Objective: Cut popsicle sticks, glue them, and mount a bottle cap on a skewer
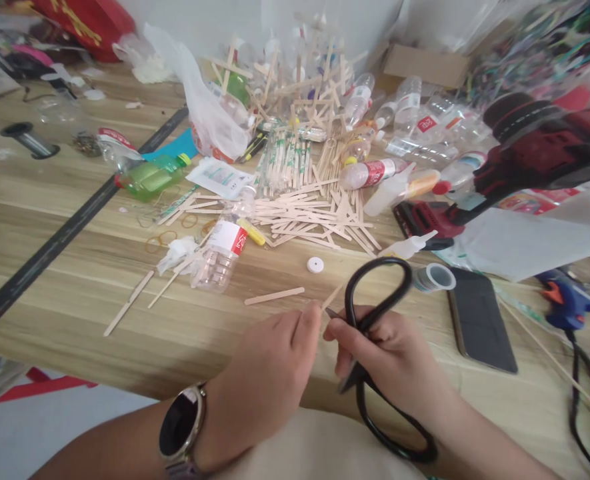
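Observation:
My left hand (275, 363), with a watch on the wrist, is closed near the table's front edge and pinches a thin wooden stick (333, 295) whose tip shows past the thumb. Just to its right, my right hand (385, 353) is wrapped round the black scissors (405, 287) by the blades, one blade tip pointing at the stick. The scissor loops stick out above and below the hand. A flat wooden stick (275, 295) and a white round cap (315, 265) lie beyond my hands.
Behind lie a pile of wooden sticks (305, 217), a clear bottle (219, 250) and a green bottle (152, 179). To the right are a phone (482, 320), a clear cup (435, 277), a red power tool (519, 157) and a blue glue gun (567, 300). A black strip (49, 247) crosses the left.

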A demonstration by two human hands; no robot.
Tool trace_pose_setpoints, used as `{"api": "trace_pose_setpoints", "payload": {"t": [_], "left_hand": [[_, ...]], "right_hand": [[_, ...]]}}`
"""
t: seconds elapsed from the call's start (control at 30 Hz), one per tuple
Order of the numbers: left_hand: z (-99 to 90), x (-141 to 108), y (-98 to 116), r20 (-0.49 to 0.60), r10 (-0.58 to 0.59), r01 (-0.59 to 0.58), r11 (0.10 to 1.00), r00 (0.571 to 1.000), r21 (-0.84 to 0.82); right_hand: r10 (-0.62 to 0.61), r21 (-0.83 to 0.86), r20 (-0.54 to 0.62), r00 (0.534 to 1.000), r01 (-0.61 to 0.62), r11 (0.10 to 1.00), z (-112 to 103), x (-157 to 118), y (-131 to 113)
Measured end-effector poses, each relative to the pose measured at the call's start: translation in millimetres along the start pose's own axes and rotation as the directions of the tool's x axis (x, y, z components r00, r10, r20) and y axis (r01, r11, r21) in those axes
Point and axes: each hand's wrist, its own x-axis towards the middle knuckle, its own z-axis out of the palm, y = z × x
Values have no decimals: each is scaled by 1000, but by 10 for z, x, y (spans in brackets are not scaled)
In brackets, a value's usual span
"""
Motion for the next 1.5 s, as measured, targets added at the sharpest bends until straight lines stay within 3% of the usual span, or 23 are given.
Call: {"api": "trace_pose_setpoints", "payload": {"t": [0.1, 0.17, 0.3, 0.37, 0.43, 0.5, 0.53, 0.57, 0.63, 0.7, 0.77, 0.83, 0.9, 0.97, 1.03, 1.1, 1.17, 1.2, 1.3, 1.37, 1.43, 1.5], "left_hand": [[-16, -3, -3, -9, 14, -14, 1000, 1000, -8], [-27, -1, -6, -9, 27, -27, 1000, 1000, -9], [-32, 17, -7, -8, 29, -29, 998, 1000, 58], [-22, 25, -9, -16, 29, -28, 997, 999, 70], [-9, 28, -13, -18, 30, -29, 999, 999, 37], [-2, 28, -16, -11, 12, -12, 1000, 1000, -2], [-2, 29, -15, -11, 6, -6, 1000, 1000, -5], [-3, 29, -14, -14, 7, -7, 1000, 1000, 7], [-7, 31, -7, -42, 26, -23, 998, 999, 62], [-6, 33, -2, -73, 45, -36, 993, 996, 116], [2, 35, -2, -86, 41, -29, 991, 995, 133], [10, 38, -7, -82, 38, -29, 994, 996, 107], [9, 44, -11, -74, 30, -25, 997, 997, 71], [0, 52, -9, -77, 33, -28, 997, 997, 68], [-8, 63, -5, -92, 45, -36, 994, 995, 104], [-2, 74, -11, -119, 64, -46, 988, 991, 149], [26, 81, -38, -138, 89, -66, 984, 986, 166], [45, 84, -60, -145, 102, -78, 984, 984, 160], [100, 89, -151, -158, 52, -41, 997, 986, 70], [103, 98, -212, -148, -99, 91, 994, 984, -60], [71, 113, -250, -58, -297, 276, 932, 953, -235], [17, 130, -252, 87, -409, 408, 822, 909, -398]], "right_hand": [[-220, -282, -81, 972, 189, 941, -23, -17, 37], [-271, -314, -82, 959, 233, 920, -25, -21, 49], [-90, -60, -19, 996, 89, 994, 14, 10, -3], [-40, -27, 12, 999, 40, 999, 16, 15, -11], [-127, -199, -28, 992, 119, 973, -5, 0, 19], [-290, -424, -42, 956, 246, 872, -30, -22, 61], [-328, -455, -45, 944, 273, 848, -35, -29, 73], [-325, -442, -58, 944, 267, 856, -33, -30, 74], [-200, -291, -80, 977, 169, 942, -9, -16, 47], [-34, -100, -1, 999, 34, 994, 23, 5, 9], [15, -58, 41, 999, -13, 998, 37, 14, 0], [-74, -168, -36, 997, 67, 983, 26, 4, 34], [-251, -350, -100, 963, 202, 915, 2, -13, 83], [-331, -406, -124, 935, 257, 877, -14, -18, 104], [-211, -282, -149, 966, 163, 945, -8, -2, 77], [59, 14, -72, 996, -58, 998, 14, 28, 22], [230, 214, 52, 972, -236, 948, 41, 52, -28], [247, 237, 63, 967, -255, 937, 53, 55, -43], [70, 1, -101, 992, -70, 998, 86, 9, -28], [-144, -215, -186, 972, 103, 971, 103, -61, 16], [-264, -310, -185, 947, 198, 930, 108, -132, 63], [-276, -331, -143, 950, 217, 918, 95, -170, 87]]}}
